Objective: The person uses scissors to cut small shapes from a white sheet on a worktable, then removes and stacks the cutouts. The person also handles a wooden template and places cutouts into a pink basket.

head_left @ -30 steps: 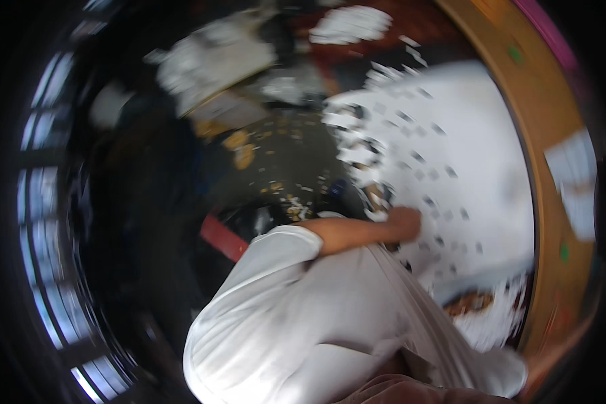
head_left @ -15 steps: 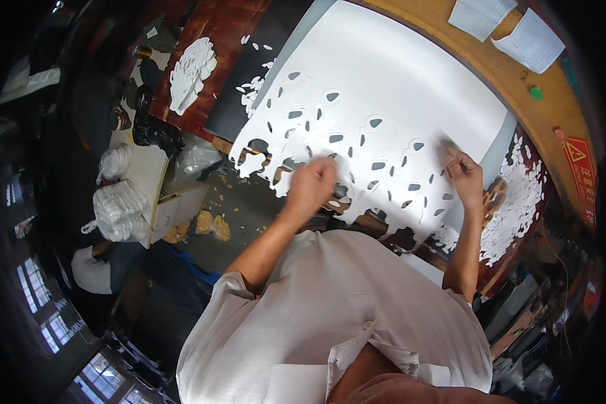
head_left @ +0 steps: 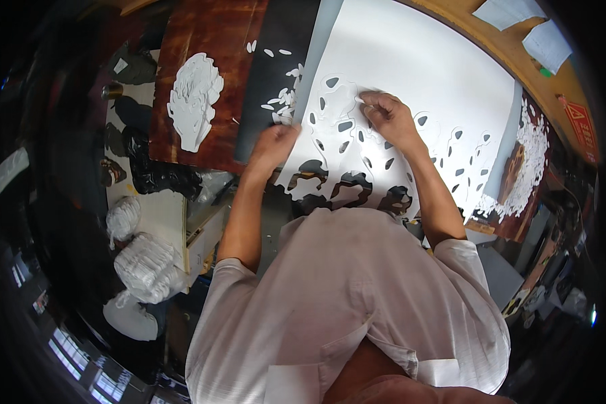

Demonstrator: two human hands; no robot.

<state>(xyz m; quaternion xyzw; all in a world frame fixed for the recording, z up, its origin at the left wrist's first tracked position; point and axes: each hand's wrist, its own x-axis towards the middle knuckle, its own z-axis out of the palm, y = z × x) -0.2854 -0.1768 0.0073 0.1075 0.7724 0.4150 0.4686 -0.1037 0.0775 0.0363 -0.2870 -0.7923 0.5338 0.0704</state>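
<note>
A large white sheet lies before me, its near part cut through with shoe-upper-like outlines and small dark holes. Over the cut area my right hand is closed in a pinch, with a small white cut-out piece showing at its fingertips. At the sheet's left edge my left hand is curled closed; what its fingers hold, if anything, is hidden. Just beyond it, several loose white oval pieces lie on a black strip.
A pile of white cut shapes sits on the reddish-brown board at left. Many white scraps heap up at right. A yellow-brown bar crosses behind the sheet. Wrapped white bundles stand at lower left.
My left hand has moved left, from over the cut area to the sheet's left edge. My right hand has gone left from the sheet's right side. The view has shifted too.
</note>
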